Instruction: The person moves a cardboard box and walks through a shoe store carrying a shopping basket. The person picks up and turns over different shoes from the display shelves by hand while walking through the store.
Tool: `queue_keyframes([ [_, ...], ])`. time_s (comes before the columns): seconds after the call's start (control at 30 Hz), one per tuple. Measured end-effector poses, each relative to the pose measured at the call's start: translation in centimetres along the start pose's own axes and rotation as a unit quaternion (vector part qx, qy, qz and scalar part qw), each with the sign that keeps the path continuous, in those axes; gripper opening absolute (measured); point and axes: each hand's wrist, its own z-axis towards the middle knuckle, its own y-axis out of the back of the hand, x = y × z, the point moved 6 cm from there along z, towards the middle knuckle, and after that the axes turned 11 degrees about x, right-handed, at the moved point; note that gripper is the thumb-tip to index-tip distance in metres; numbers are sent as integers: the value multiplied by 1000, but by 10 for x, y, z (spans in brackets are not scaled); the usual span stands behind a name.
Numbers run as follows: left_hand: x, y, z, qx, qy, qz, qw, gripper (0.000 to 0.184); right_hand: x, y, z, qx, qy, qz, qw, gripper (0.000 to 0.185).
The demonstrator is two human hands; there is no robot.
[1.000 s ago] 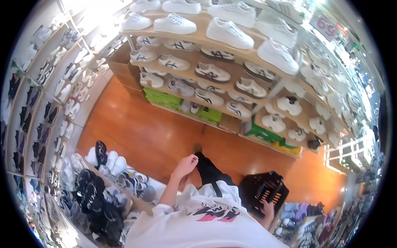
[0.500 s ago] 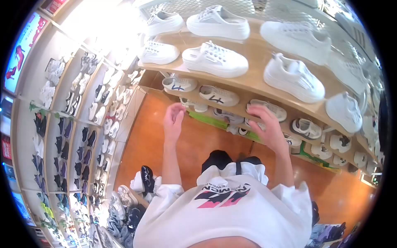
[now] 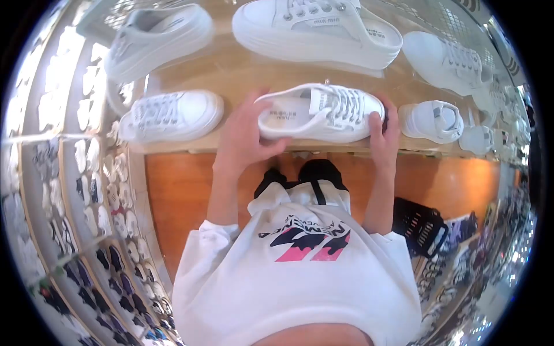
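A white lace-up sneaker with an open, low back lies along the front of the wooden shelf, its heel to the left and toe to the right. My left hand cups the heel end, thumb low at the front and fingers at the back. At the toe, my right hand closes round the tip, thumb on the front side. The sneaker sits between both hands. To the left, another white sneaker rests on the shelf; a white shoe stands just right of my right hand.
Larger-looking white shoes stand on a clear raised level behind. The shelf edge runs in front of my body. Racks of shoes line the left side. A black crate is on the right, near more shoes on display.
My view has moved closer to the upper shelf. Both hands, earlier empty and raised apart over the lower shelves, are now at the two ends of a white sneaker.
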Motion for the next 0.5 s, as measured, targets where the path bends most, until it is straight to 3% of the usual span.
queue_keyframes([
  [0.07,14,-8,1,54,13,-24,998,46,-2,2,5,15,18,16,1000,48],
  [0.13,13,-6,2,37,18,-34,999,37,-1,-1,4,36,43,41,998,49],
  [0.23,1,2,0,25,-100,46,994,43,1,0,2,42,55,54,996,49],
  [0.3,7,-5,-2,-25,-155,16,988,44,3,4,2,39,92,49,994,52],
  [0.37,-3,5,-4,-70,-228,-18,971,47,1,0,1,45,70,85,993,53],
  [0.4,3,9,1,-67,-23,-190,979,49,0,2,1,44,52,110,992,54],
  [0.43,-9,12,-5,-17,71,-225,972,51,-3,-6,-4,34,12,157,987,55],
  [0.47,-20,13,-12,32,166,-251,953,53,-11,-9,-7,50,-6,116,992,55],
  [0.5,-5,9,-13,23,49,-193,980,50,-23,-4,-9,34,-15,82,996,57],
])
